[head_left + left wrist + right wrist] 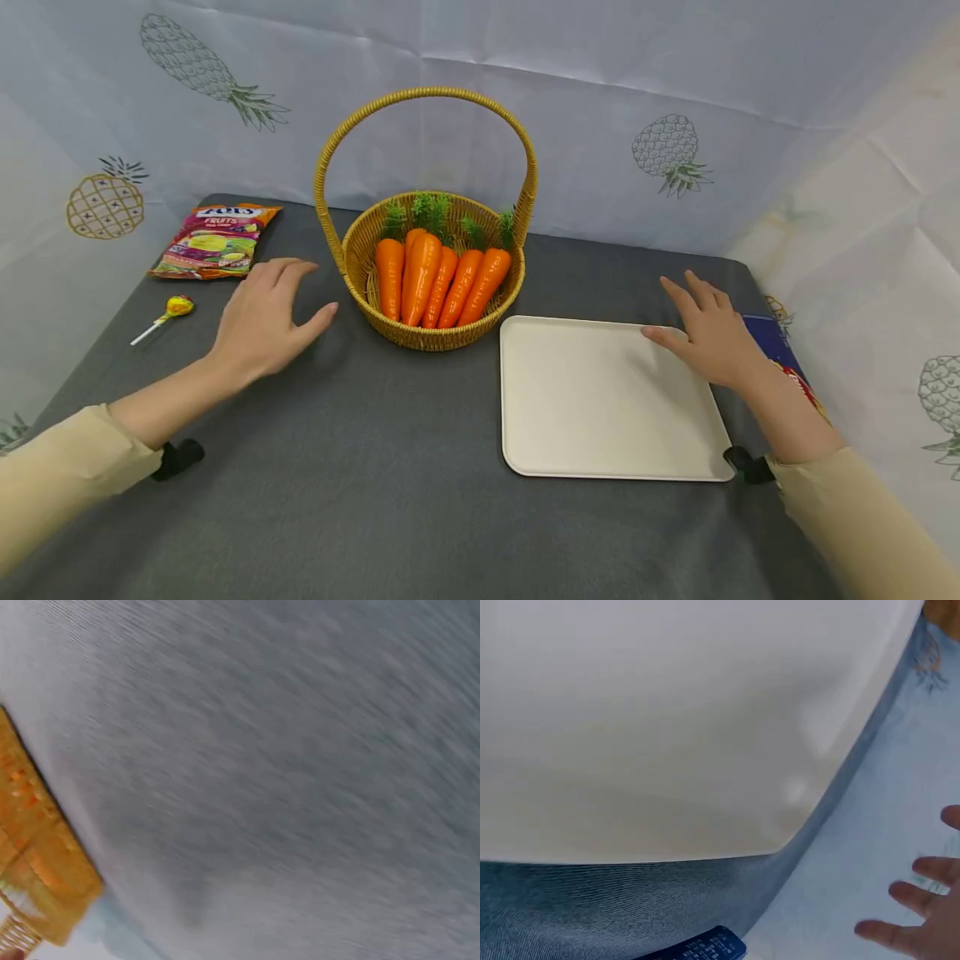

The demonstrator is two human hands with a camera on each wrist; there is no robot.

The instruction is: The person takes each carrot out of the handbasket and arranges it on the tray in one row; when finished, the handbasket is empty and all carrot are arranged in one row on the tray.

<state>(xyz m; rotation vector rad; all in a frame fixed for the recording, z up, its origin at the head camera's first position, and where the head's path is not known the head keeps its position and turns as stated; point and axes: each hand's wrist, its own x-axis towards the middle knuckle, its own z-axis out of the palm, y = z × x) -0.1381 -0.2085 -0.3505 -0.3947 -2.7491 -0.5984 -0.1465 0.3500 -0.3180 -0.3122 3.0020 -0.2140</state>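
Observation:
My left hand (262,321) hovers left of a wicker basket (427,337), thumb and fingers spread apart, holding nothing. Orange carrots (422,279) with green tops lie in the basket, under its tall arched handle. Over the right edge of a cream rectangular tray (600,400) is my right hand (708,333), its fingers spread and nothing in them. In the right wrist view, the tray (667,735) fills much of the picture, and fingers (915,900) show at the lower right. The left wrist view is blurred, with the basket (45,855) at its left edge.
A bag of fruit candy (217,242) lies at the back left, with a lollipop (178,307) in front of it. Partly hidden behind my right forearm is a dark blue package (765,337). A pale curtain with pineapple prints hangs behind the dark grey table (420,483).

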